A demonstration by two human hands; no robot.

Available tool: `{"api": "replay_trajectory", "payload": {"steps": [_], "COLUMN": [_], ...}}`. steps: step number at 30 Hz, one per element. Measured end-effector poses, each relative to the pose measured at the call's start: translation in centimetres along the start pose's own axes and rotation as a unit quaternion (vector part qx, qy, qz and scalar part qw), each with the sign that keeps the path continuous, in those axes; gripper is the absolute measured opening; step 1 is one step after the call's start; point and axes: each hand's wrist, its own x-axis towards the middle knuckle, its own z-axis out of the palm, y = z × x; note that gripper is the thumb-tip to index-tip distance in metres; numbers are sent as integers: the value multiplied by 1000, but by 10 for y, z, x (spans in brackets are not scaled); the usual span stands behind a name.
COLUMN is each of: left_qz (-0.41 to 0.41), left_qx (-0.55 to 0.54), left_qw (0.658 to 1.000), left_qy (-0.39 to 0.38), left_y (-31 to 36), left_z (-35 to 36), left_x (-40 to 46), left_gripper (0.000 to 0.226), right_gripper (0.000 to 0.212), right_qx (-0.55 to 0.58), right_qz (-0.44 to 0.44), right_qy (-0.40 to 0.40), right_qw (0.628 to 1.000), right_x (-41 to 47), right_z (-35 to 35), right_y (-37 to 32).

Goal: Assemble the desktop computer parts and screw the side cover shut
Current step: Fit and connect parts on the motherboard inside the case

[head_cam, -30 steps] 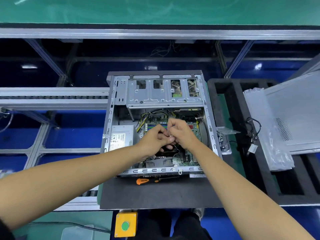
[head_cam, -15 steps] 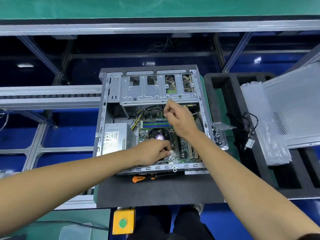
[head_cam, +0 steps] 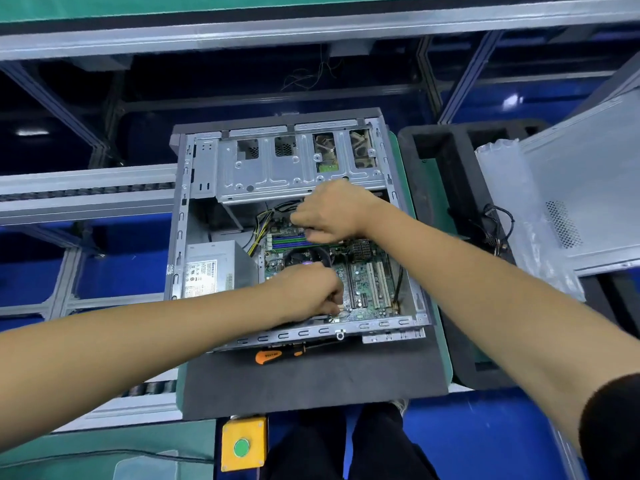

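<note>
Assembly is partway along: the computer case [head_cam: 294, 233] lies open on the worktop with power supply [head_cam: 214, 268] and motherboard [head_cam: 360, 285] fitted. The right hand [head_cam: 332, 216] curls over the far cables and the left hand [head_cam: 308, 292] over the board's near edge, though what either grip pinches is hidden. The side cover [head_cam: 588, 195], far right, and the screwdriver [head_cam: 280, 355] near the case lie untouched.
</note>
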Motion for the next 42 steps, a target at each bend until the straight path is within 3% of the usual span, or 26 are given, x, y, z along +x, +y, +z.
{"api": "replay_trajectory", "payload": {"steps": [3,6,11,18,23,35,42], "left_qz": [-4,11,62,72,48,51,24], "left_qx": [61,128,289,318,329,245,207], "left_qw": [998,992,955,945,938,967,976], "left_qy": [23,18,34,-34,-103,-52,-63], "left_y": [9,14,24,28,30,15,15], "left_z": [0,-5,-5,-3,2,22,22], "left_x": [6,11,20,30,38,45,46], "left_gripper": [14,14,21,33,18,25,25], "right_gripper": [22,31,44,25,14,33,48], "right_qx": [28,53,68,63,69,96,103], "right_qz": [38,66,71,77,70,86,76], "right_qy": [26,50,76,72,64,113,129], "right_qw": [999,995,992,992,993,985,983], "right_x": [-1,-3,-4,-4,-5,-4,-3], "right_z": [3,1,-1,0,-3,1,3], "right_y": [2,4,1,3,1,2,3]}}
